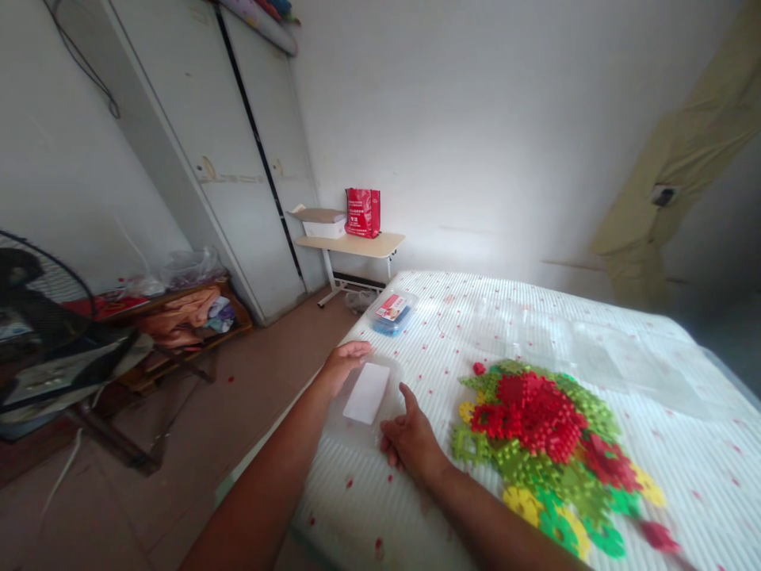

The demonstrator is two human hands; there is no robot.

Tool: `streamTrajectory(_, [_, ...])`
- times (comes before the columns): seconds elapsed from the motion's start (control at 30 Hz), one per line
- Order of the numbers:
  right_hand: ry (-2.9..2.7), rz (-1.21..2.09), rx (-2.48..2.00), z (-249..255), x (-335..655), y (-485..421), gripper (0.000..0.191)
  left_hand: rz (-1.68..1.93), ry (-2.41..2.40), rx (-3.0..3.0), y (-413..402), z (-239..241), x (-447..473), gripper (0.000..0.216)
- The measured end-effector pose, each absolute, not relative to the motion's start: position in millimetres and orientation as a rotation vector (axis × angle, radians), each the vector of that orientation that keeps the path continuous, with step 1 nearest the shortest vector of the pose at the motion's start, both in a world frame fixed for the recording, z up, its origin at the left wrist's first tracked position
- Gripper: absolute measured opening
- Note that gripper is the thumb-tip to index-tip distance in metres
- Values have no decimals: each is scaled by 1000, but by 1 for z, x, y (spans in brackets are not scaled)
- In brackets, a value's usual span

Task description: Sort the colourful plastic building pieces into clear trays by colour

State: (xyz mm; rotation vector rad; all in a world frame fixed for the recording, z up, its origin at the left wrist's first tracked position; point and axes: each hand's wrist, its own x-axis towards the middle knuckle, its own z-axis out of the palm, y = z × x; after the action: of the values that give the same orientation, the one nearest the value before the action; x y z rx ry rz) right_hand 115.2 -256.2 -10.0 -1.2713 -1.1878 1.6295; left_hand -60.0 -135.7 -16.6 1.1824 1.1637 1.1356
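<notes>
Fingers of my left hand lay stretched out along the ten o'clock edge of a clear plastic container, close together; whether their thumb pinched that rim I could not tell, since the back of the hand hid it. My right hand was at the container's four o'clock edge, its thumb raised well away from the bent fingers, so that grip was loose and spread; I could not tell whether the fingertips touched the plastic. Between my two hands, at the middle of the container, was a white rectangular card, though I could not make out whether it lay inside or on top. All this rested on a ribbed white sheet dotted with red. Taking the container as the dial's centre, with twelve toward the far wall, a heap of red, green and yellow toothed plastic pieces spread out at three to four o'clock. Near twelve sat a labelled clear box with something blue in it, and more clear plastic trays lay around two. Farther off at twelve, a small table held a red bag and a white carton.
</notes>
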Motion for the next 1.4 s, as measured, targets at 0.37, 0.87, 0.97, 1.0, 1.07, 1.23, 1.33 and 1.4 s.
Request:
streamTrajectory(0.37, [-1166,1667,-1224,-5,140,-269,89,1197,1390,1240,-106,-4,-51,82])
streamTrajectory(0.87, [-1151,1637,-1263,-9,197,-305,72,992,1787,1654,-52,9,9,104])
streamTrajectory(0.97, [-1178,1641,-1243,-9,194,-305,67,952,1841,1681,-52,7,10,92])
streamTrajectory(1.0, [-1183,1647,-1239,-9,193,-305,65,937,1855,1701,-53,7,10,89])
streamTrajectory(1.07, [-1189,1659,-1234,-7,192,-305,63,924,1857,1737,-55,9,10,86])
streamTrajectory(1.23, [-1208,1644,-1202,2,196,-307,59,971,1740,1769,-67,20,13,87])
streamTrajectory(1.33, [-1245,1569,-1157,13,206,-308,55,962,1602,1831,-88,36,15,89])
streamTrajectory(1.4, [-1294,1436,-1144,23,220,-308,50,936,1471,1890,-108,49,16,88])
